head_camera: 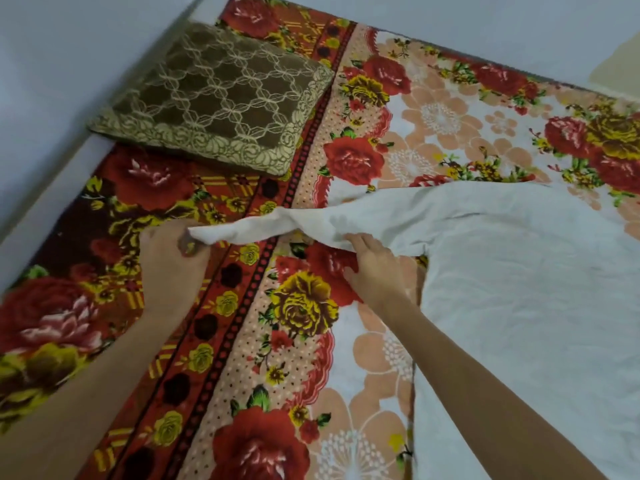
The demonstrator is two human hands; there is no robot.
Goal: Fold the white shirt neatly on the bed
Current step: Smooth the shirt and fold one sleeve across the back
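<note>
The white shirt (519,289) lies spread on the floral bedspread (301,306), filling the right side of the view. One long sleeve (277,225) stretches out to the left, slightly twisted and lifted. My left hand (169,258) pinches the cuff end of that sleeve. Further along, near the armpit, my right hand (375,268) grips the sleeve's lower edge with curled fingers. The shirt's right and lower parts run out of the frame.
A brown cushion with a gold lattice pattern (221,98) lies at the back left of the bed. A pale bed frame edge (45,202) runs along the left, with a light wall (450,15) behind the bed.
</note>
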